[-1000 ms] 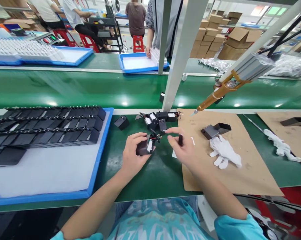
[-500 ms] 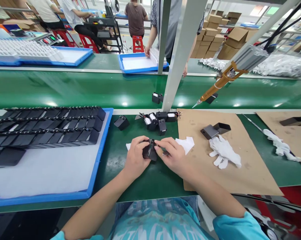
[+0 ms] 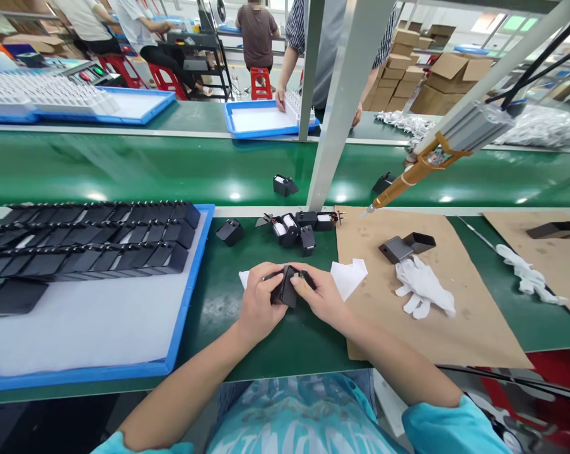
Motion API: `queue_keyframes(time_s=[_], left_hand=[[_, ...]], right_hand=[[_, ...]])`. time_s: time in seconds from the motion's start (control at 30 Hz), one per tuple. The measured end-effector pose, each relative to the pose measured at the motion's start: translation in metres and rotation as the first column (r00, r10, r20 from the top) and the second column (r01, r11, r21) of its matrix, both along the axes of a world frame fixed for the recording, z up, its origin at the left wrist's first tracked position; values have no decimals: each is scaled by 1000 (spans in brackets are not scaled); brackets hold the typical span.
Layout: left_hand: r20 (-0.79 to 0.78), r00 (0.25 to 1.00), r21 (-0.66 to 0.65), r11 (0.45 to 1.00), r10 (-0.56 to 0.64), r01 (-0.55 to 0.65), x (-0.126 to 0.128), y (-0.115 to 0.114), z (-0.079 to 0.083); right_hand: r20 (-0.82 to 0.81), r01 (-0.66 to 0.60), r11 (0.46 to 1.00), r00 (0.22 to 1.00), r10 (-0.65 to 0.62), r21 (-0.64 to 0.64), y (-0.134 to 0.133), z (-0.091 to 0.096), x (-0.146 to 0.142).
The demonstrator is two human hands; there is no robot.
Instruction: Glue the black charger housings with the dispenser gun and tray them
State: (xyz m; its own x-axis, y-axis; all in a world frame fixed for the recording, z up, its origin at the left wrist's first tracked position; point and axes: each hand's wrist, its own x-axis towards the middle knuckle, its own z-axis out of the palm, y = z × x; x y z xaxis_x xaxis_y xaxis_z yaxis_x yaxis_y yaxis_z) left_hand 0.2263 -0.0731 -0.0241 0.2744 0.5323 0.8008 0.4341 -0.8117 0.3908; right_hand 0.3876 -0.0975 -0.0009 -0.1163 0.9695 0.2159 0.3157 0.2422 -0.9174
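Observation:
My left hand and my right hand meet over the green bench, both closed on one small black charger housing held between the fingertips. White paper scraps lie just behind my hands. A cluster of black housings with wires sits farther back, and a single housing lies to its left. A blue tray at the left carries rows of black housings.
A gold-tipped tool hangs on an arm above a brown cardboard sheet. A white glove and a grey block lie on the sheet. Black parts ride the green conveyor. People stand beyond at a far bench.
My hands came together and drew nearer to me; the right hand closed onto the housing that the left one held. Parts on the conveyor drifted leftward. The hanging tool swung slightly.

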Motion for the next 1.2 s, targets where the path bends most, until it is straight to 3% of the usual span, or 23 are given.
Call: queue_keyframes(time_s=[0.23, 0.37, 0.4, 0.47, 0.5, 0.53, 0.6, 0.63, 0.67, 0.73, 0.8, 0.87, 0.97, 1.1, 1.2], left_hand=[[-29, 999, 34, 999, 42, -41, 2, 1, -5], [-80, 997, 80, 997, -19, 25, 1, 4, -1], [-65, 997, 23, 999, -38, 40, 1, 4, 2], [75, 996, -243, 968, -44, 61, 0, 4, 11], [195, 981, -431, 897, -14, 98, -2, 4, 16], [325, 944, -610, 774, 50, 168, -3, 4, 22], [521, 822, -803, 458, 229, 382, -9, 5, 34], [580, 755, -809, 326, 306, 489, -13, 5, 39], [621, 694, -782, 238, 365, 576, -18, 5, 43], [675, 599, -710, 159, 431, 686, -28, 3, 49], [708, 531, -651, 141, 466, 746, -36, 1, 51], [724, 482, -620, 158, 494, 768, -43, -2, 51], [719, 473, -651, 254, 509, 716, -55, -5, 48], [623, 582, -782, 422, 523, 458, -97, -6, 39], [450, 722, -841, 522, 526, 144, -153, -5, 29]], right_hand=[[114, 83, 994, 989, -90, 72, -2, -2, -3], [133, 86, 994, 987, -94, 60, 3, 2, 0], [152, 75, 996, 985, -82, 48, 4, 6, 3], [216, 53, 998, 975, -59, 37, 7, 15, 12], [262, 39, 999, 964, -47, 35, 8, 21, 18], [323, 20, 999, 946, -29, 31, 9, 26, 24], [507, -35, 999, 861, 26, 8, 8, 32, 37], [602, -61, 998, 797, 56, -11, 6, 32, 43], [679, -76, 997, 730, 77, -31, 5, 31, 48], [770, -77, 996, 632, 89, -51, 0, 22, 55], [797, -63, 997, 598, 80, -53, -3, 10, 61], [816, -46, 998, 573, 67, -49, -6, -3, 69], [851, -20, 1000, 525, 25, -17, -9, -18, 84], [886, -9, 997, 459, -67, 80, -11, -19, 99], [845, 37, 981, 503, -185, 192, -8, -2, 90]])
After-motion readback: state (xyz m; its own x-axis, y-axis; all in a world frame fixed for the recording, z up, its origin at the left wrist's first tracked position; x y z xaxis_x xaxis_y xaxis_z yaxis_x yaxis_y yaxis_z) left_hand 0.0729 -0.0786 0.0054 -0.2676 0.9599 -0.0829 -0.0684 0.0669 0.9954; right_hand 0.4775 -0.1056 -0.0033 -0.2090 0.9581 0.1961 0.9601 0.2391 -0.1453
